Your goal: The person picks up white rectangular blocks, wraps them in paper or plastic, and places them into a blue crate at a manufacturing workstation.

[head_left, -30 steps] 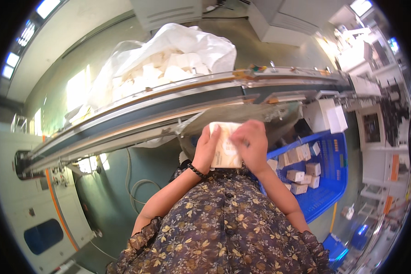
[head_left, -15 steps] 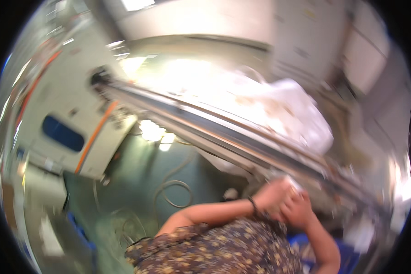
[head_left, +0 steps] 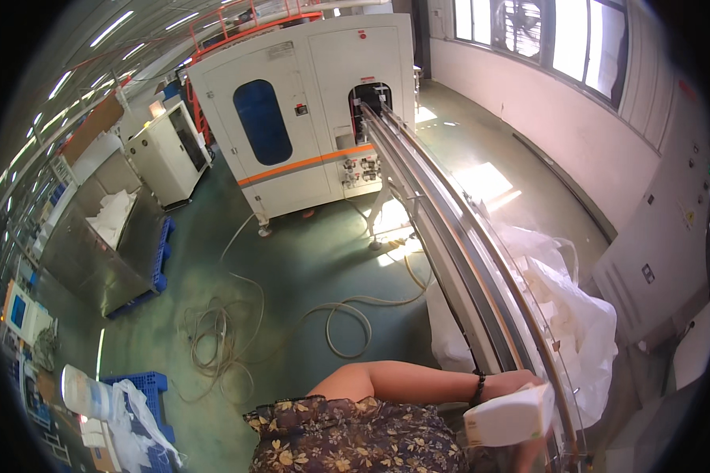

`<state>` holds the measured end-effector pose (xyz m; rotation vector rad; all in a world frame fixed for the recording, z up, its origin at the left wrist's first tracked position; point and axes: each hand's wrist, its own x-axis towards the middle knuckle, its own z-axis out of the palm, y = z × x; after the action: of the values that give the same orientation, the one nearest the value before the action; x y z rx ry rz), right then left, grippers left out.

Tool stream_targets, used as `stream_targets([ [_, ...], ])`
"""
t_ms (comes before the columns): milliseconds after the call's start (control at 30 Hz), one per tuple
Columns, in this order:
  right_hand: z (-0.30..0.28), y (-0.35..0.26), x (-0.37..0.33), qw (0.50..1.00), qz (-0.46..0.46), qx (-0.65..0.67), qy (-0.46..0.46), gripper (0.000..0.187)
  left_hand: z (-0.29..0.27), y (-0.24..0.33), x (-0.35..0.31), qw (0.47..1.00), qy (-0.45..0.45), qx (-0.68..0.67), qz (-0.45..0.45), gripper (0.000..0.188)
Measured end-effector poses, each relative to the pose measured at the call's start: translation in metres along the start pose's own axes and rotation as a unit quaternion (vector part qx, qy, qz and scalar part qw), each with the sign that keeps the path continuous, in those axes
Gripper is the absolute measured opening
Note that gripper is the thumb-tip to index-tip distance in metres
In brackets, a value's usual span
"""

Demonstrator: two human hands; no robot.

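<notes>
A white, round-cornered container (head_left: pixel 503 419) with a small printed patch along its right side is close in front of my body, at the lower right. My left hand (head_left: pixel 514 383), with a dark beaded bracelet at the wrist, reaches across and closes on its upper edge. Below and right of the container, my right hand (head_left: pixel 533 451) is blurred and partly covered by it; its fingers are hidden. Both hands are beside the near end of a long conveyor (head_left: pixel 459 264) with metal rails.
The conveyor runs from a large white machine (head_left: pixel 323 118) with an orange stripe. Large white plastic bags (head_left: pixel 580 331) lie along its right side. Coiled hoses (head_left: pixel 213 339) cross the green floor. A blue pallet (head_left: pixel 146 386) and a metal bin (head_left: pixel 95 264) stand left; a grey cabinet (head_left: pixel 647 244) stands right.
My view has swung and steadied, bringing the machine upright. My hands, earlier together around a small, blurred white thing, are now lower right, with the white container clearly showing.
</notes>
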<state>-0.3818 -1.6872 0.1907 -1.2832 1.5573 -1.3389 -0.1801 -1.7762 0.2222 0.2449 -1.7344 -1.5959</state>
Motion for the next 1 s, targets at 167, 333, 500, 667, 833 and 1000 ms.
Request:
stream_targets([
  [167, 0.028, -0.045, -0.049, 0.985, 0.138, 0.008, -0.101, 0.039, 0.003, 0.025, -0.018, 0.936, 0.088, 0.269, -0.211, 0.056],
  [333, 0.022, -0.035, -0.064, 0.964, 0.192, 0.070, -0.171, 0.072, 0.036, 0.003, -0.039, 0.924, -0.015, 0.338, -0.177, 0.062],
  [500, 0.024, -0.017, -0.058, 0.979, 0.165, 0.119, -0.030, 0.107, 0.022, -0.052, -0.033, 0.917, 0.073, 0.389, -0.044, 0.028],
  [667, 0.012, -0.048, -0.071, 0.991, 0.131, -0.021, 0.027, 0.105, 0.031, -0.022, -0.021, 0.944, 0.207, -0.005, -0.256, 0.050],
  [833, -0.025, -0.053, -0.100, 0.980, 0.172, 0.010, 0.097, 0.083, 0.064, -0.022, -0.004, 0.889, 0.125, -0.251, -0.362, 0.048],
  [1000, -0.037, -0.066, -0.153, 0.966, 0.209, 0.014, 0.150, 0.068, 0.089, -0.029, 0.003, 0.858, 0.018, -0.297, -0.419, 0.035],
])
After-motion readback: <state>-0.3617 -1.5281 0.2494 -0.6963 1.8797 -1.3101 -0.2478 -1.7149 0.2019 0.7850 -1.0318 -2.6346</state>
